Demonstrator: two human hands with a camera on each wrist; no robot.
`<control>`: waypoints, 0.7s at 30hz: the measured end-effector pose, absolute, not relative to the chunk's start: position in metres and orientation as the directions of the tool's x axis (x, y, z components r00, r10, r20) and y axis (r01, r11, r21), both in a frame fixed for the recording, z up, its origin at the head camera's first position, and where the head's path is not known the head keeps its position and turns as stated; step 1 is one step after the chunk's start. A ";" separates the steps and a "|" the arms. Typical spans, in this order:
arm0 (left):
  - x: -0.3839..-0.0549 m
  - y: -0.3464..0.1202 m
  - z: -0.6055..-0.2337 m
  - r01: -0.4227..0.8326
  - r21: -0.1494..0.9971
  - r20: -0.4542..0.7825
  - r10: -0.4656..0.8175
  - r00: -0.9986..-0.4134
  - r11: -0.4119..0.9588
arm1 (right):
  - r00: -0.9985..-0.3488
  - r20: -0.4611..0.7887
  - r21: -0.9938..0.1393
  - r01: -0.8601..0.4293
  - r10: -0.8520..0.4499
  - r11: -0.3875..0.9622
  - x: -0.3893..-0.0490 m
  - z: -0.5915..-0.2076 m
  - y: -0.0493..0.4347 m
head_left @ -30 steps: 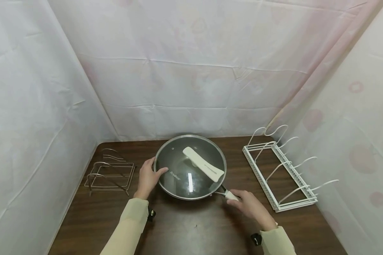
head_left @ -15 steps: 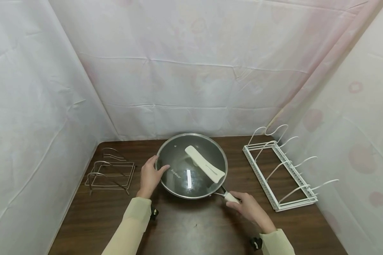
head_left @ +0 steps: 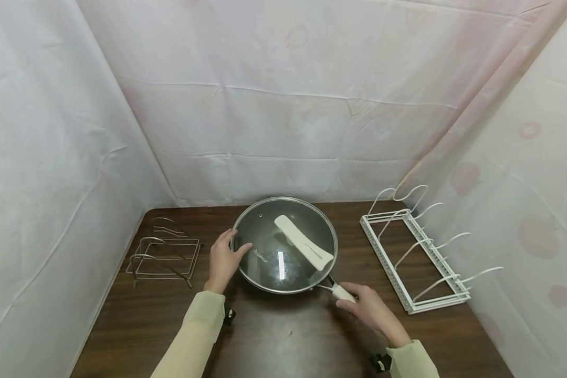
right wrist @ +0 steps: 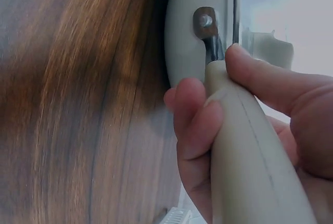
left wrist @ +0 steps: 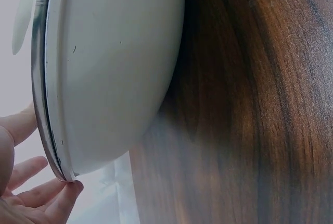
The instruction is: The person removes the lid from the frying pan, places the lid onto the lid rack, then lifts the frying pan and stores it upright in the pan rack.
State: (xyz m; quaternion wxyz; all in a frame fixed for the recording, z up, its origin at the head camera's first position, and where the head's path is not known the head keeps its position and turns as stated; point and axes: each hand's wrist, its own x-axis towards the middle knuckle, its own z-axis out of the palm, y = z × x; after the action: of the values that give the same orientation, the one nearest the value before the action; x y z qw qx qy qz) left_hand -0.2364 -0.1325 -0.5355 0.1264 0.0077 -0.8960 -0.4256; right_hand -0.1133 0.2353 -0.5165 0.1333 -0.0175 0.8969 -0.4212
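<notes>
One lidded wok (left wrist: 114, 78), two grips: my left hand (head_left: 223, 262) pinches its rim with the glass lid (head_left: 271, 275), my right hand (head_left: 370, 307) grasps the cream side handle (head_left: 344, 293). Versus a second ago, I've nudged it slightly right and far; holds unchanged. Reads as minor repositioning, no clear lift. Wok's mid-table, between metal wire rack (head_left: 163, 279) left and white pan rack (head_left: 386, 265) right.

White rack (head_left: 386, 266), wire rack (head_left: 146, 256) (both on table (head_left: 274, 346))

The pale, round-sided wok (left wrist: 114, 78) is upright, its glass lid (head_left: 269, 244) (cream-handled) covering it.
</notes>
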 end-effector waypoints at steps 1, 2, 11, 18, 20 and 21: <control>-0.236 -0.133 -0.536 0.095 0.765 0.222 -0.122 -0.967 0.637 | -0.962 -0.221 -0.767 0.071 -0.158 0.638 -0.113 -0.516 0.236; -0.236 -0.132 -0.536 0.096 0.767 0.223 -0.123 -0.967 0.634 | -0.960 -0.219 -0.773 0.064 -0.171 0.631 -0.113 -0.515 0.237; -0.237 -0.134 -0.535 0.095 0.770 0.223 -0.127 -0.967 0.632 | -0.935 -0.199 -0.756 -0.045 -0.295 0.653 -0.115 -0.507 0.253; -0.236 -0.134 -0.540 0.089 0.764 0.213 -0.120 -0.970 0.639 | -0.927 -0.174 -0.715 -0.114 -0.334 0.689 -0.113 -0.501 0.263; -0.235 -0.135 -0.540 0.090 0.765 0.213 -0.119 -0.970 0.638 | -0.927 -0.174 -0.723 -0.109 -0.333 0.682 -0.110 -0.501 0.266; -0.235 -0.135 -0.540 0.089 0.762 0.215 -0.121 -0.969 0.641 | -0.927 -0.175 -0.731 -0.103 -0.332 0.675 -0.109 -0.501 0.268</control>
State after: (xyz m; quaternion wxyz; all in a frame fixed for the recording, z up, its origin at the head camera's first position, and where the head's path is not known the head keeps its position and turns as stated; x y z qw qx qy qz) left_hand -0.2354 -0.1348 -0.5399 0.1238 0.0088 -0.8974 -0.4234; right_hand -0.1091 0.2684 -0.5010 0.1485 -0.1203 0.9029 -0.3850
